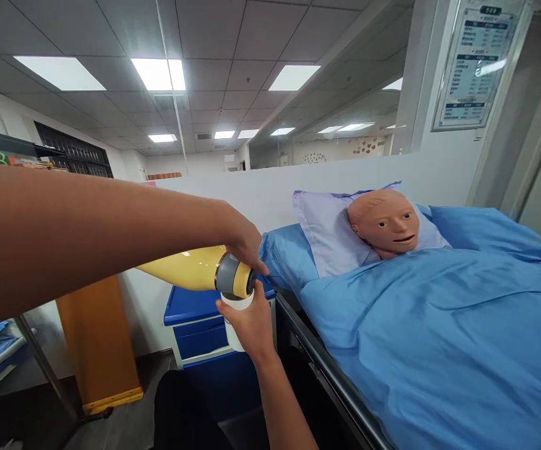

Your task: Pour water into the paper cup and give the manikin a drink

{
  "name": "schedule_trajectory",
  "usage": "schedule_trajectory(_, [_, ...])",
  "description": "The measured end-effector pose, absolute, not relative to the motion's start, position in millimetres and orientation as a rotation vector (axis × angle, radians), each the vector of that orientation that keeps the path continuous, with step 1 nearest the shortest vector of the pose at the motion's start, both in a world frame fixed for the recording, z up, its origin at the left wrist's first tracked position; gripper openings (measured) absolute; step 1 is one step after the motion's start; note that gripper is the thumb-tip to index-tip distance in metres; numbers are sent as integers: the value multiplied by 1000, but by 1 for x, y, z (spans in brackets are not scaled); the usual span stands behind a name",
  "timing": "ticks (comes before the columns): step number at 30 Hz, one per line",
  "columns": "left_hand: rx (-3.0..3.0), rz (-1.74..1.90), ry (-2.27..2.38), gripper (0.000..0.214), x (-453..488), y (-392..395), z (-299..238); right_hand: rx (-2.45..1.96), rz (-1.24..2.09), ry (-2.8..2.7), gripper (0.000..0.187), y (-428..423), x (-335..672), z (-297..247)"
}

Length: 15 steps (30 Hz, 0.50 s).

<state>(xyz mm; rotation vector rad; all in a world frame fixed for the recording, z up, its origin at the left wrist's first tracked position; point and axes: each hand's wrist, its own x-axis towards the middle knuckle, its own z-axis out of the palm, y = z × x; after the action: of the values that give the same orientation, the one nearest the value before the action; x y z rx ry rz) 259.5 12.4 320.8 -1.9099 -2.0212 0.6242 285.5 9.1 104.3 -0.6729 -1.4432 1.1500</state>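
Observation:
A yellow thermos (190,270) with a grey collar lies tilted almost level, its spout end to the right. My left hand (245,236) is closed on it from above near the collar; the forearm hides part of its body, and its handle does not show. Directly below the spout is a white cup (231,331), held upright by my right hand (253,322) with the fingers wrapped round it. The spout end sits at the cup's rim. Whether liquid is flowing I cannot tell.
Behind the cup stands a blue-topped bedside cabinet (190,306). To the right is a bed with a black side rail (327,375), a blue quilt (439,337), a lilac pillow (327,231) and a manikin head (385,222). An orange-brown wooden panel (99,337) stands at left.

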Motion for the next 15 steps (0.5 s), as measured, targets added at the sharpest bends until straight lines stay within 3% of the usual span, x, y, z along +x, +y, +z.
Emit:
schedule_trajectory(8, [-1911, 805, -1960, 57, 254, 17, 318, -656, 1114, -1432, 48, 15, 285, 102])
schedule_trajectory(15, [-1902, 781, -1971, 30, 257, 13, 321, -659, 1140, -1441, 48, 15, 284, 103])
